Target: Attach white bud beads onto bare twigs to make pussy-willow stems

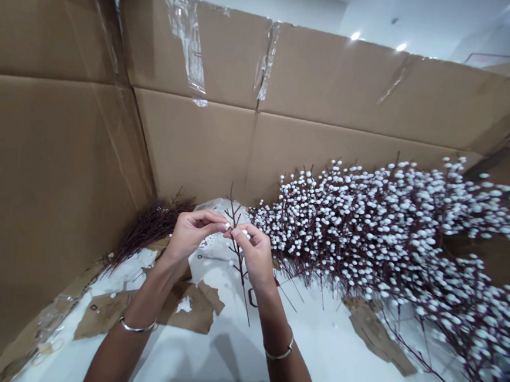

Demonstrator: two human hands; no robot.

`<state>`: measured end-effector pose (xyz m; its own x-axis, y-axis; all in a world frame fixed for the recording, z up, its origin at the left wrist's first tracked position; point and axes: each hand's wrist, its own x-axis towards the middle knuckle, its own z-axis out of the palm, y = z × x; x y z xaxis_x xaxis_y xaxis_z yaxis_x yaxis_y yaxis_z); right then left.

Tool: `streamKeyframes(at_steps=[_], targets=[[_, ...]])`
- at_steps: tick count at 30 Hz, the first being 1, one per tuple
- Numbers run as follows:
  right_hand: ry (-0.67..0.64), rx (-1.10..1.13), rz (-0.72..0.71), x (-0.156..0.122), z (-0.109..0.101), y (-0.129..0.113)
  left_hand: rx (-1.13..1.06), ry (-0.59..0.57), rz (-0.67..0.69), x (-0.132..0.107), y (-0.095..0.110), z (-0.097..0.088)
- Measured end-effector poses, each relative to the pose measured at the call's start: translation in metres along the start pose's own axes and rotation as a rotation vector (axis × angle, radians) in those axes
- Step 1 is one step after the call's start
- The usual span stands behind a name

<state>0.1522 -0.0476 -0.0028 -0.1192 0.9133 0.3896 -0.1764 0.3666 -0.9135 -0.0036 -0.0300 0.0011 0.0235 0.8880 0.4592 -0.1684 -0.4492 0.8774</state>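
A thin dark brown artificial twig (241, 266) with short side shoots stands nearly upright between my hands. My right hand (255, 254) is closed around its middle, fingers pinching the stem; a white berry (246, 233) shows at those fingers. With thumb and forefinger, my left hand (193, 232) pinches a small white berry (227, 227) against a side shoot of the twig. Whether that berry is seated on the shoot cannot be made out. Most of the twig's shoots are bare.
To the right lies a large pile of twigs covered in white berries (367, 217). Bare brown twigs (152, 227) are heaped at the left. Torn cardboard pieces (190, 309) lie on the white table (206, 364). Tall cardboard walls (188, 138) enclose the back and left.
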Motion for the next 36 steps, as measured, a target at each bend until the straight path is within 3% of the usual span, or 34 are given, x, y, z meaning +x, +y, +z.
streamKeyframes(at_steps=[15,23,27,36], targets=[[-0.034,-0.034,0.007,0.002,-0.004,0.001,0.004,-0.055,-0.009,0.001,-0.001,0.001],[-0.036,0.055,0.026,0.003,-0.007,-0.003,0.039,-0.018,-0.213,0.003,0.0,-0.004],[0.024,0.037,0.002,0.005,-0.011,-0.003,0.049,-0.114,-0.278,0.003,-0.002,-0.005],[0.078,0.085,-0.01,0.006,-0.015,-0.002,0.159,-0.473,-0.454,0.001,-0.004,0.001]])
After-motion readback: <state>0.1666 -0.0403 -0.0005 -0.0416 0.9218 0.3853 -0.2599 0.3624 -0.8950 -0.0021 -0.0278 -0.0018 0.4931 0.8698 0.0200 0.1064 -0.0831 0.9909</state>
